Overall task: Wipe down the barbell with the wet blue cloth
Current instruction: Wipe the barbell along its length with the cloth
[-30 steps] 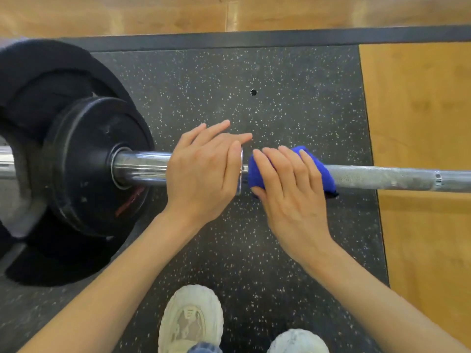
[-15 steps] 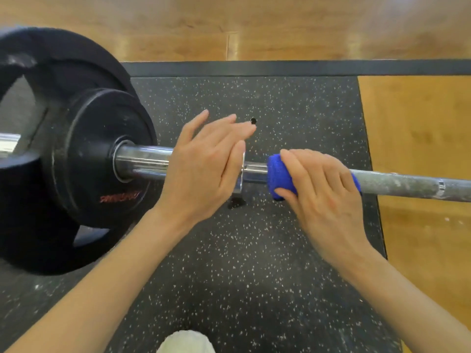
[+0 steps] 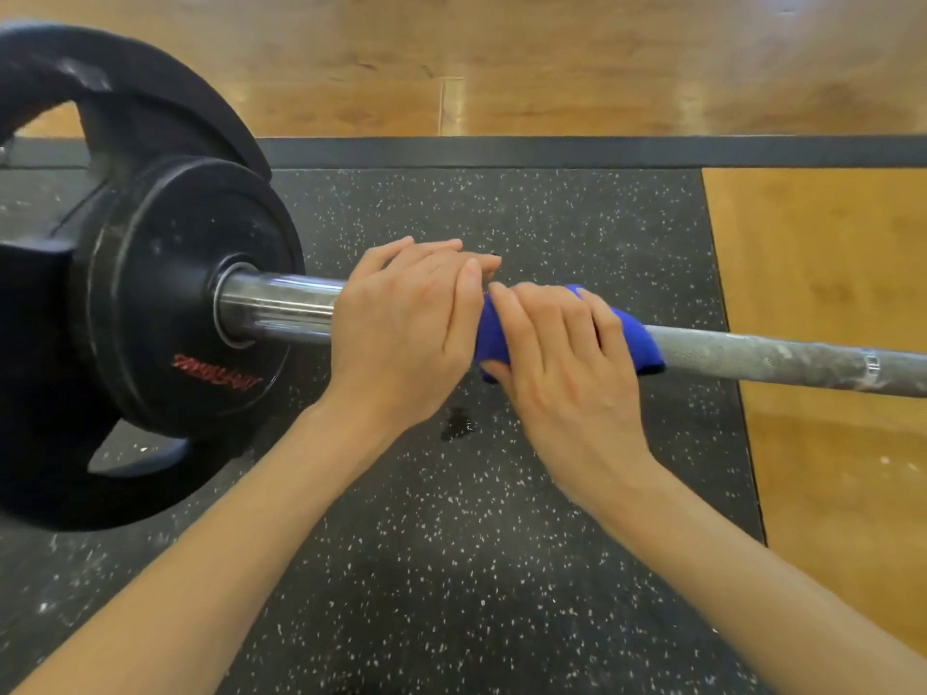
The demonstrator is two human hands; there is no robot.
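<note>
The barbell (image 3: 782,356) lies across the speckled rubber mat (image 3: 451,544), its loaded end to the person's left, where black plates (image 3: 165,303) sit on the chrome sleeve (image 3: 281,306).

The blue cloth (image 3: 634,343) is wrapped over the shaft just inboard of the sleeve. The right hand (image 3: 557,353) is closed down over it, fingers curled across the top and the thumb tucked underneath, so the cloth is clamped to the bar. The left hand (image 3: 406,333) rests on the inner end of the sleeve with fingers extended and laid over the top rather than gripping; whether its thumb closes beneath cannot be told. The two hands touch at the fingertips.

A small dark wet spot (image 3: 457,426) sits on the mat below the hands, which suggests the cloth is dripping.

The shaft to the right of the cloth carries pale, chalky residue across its knurling. Assessment: the step in hand is the wipe along the shaft, and most of the visible shaft remains to be cleaned.

Recommendations:
- Keep the cloth fully encircling the bar, so the underside is wiped as well as the top.
- Twist while sliding, since knurling traps residue that a straight pull would likely skip.
- Maintain the left hand as a brace against rolling.
- Refold to a clean face once soiled.
</note>
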